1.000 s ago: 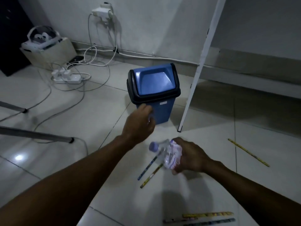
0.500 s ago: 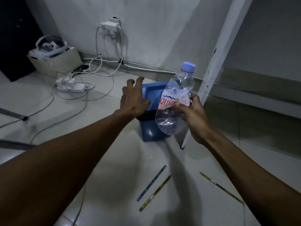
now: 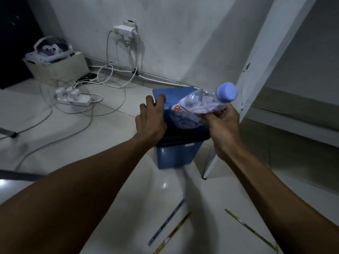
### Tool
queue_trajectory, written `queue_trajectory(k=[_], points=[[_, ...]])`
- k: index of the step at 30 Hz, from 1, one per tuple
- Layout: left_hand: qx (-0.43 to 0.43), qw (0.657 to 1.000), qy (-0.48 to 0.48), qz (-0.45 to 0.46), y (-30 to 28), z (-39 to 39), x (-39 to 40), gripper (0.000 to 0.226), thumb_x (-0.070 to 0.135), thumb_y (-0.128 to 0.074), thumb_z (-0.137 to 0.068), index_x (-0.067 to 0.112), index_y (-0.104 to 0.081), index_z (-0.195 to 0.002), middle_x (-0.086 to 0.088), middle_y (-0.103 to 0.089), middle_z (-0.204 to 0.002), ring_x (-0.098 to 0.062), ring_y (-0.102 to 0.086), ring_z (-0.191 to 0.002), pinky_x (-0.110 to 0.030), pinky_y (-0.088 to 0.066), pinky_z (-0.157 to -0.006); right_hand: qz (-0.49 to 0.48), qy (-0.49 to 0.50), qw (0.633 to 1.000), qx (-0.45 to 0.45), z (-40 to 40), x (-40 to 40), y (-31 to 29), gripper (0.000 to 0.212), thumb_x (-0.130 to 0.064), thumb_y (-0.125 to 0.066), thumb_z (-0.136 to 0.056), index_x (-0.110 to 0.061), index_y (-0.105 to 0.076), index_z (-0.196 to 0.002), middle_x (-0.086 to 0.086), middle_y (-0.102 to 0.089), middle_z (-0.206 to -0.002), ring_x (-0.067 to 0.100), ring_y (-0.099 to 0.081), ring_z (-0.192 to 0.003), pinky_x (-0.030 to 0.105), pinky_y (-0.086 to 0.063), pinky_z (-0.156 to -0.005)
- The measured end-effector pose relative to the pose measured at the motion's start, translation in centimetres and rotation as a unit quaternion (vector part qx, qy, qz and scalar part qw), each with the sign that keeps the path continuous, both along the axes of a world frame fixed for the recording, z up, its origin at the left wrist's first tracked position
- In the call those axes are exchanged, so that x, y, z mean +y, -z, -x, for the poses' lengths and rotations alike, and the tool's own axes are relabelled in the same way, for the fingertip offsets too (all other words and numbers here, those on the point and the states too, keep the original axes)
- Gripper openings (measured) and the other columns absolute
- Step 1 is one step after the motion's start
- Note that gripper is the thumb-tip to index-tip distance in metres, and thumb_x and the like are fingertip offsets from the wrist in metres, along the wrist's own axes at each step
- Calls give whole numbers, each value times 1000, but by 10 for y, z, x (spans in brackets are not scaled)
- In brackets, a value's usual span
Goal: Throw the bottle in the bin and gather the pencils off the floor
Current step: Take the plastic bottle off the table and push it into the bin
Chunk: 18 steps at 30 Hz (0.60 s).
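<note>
The left hand [image 3: 150, 120], fingers spread, presses on the blue lid [image 3: 170, 93] of the bin [image 3: 174, 156]. Just right of it, the right hand [image 3: 222, 125] grips the crumpled bottle [image 3: 198, 107], tilted over the bin's opening, cap up-right. Three pencils [image 3: 167, 221] lie on the floor [image 3: 110, 125] between the forearms.

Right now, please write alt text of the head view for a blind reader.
The right hand tips a crumpled plastic bottle into a blue bin whose swing lid the left hand pushes open. Three pencils lie on the floor.
</note>
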<state>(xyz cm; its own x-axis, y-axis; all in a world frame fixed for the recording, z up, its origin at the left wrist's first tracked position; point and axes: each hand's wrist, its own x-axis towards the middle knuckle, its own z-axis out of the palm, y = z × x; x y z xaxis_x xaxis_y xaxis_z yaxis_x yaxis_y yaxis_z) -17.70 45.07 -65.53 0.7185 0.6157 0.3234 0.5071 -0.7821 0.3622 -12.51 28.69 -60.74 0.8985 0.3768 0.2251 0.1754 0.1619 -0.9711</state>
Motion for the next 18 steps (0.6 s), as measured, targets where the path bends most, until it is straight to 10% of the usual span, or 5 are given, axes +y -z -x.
queue_trajectory(k=[15, 18], points=[[-46, 998, -2, -42, 4, -8, 9, 63, 10, -72, -68, 17, -37, -119, -8, -50, -111, -31, -53, -89, -36, -37, -58, 227, -63, 937, -257, -28, 15, 34, 19, -2, -58, -88, -11, -64, -103, 1, -70, -94, 8, -65, -86, 11, -47, -71], [-57, 997, 10, -43, 7, -8, 10, 60, 16, -75, -68, 16, -38, -115, -8, -50, -108, -29, -51, -86, -35, -35, -57, 310, -51, 904, -289, -30, 17, 41, 23, -10, -54, -90, -17, -61, -111, 1, -70, -100, 15, -65, -89, 26, -53, -75]])
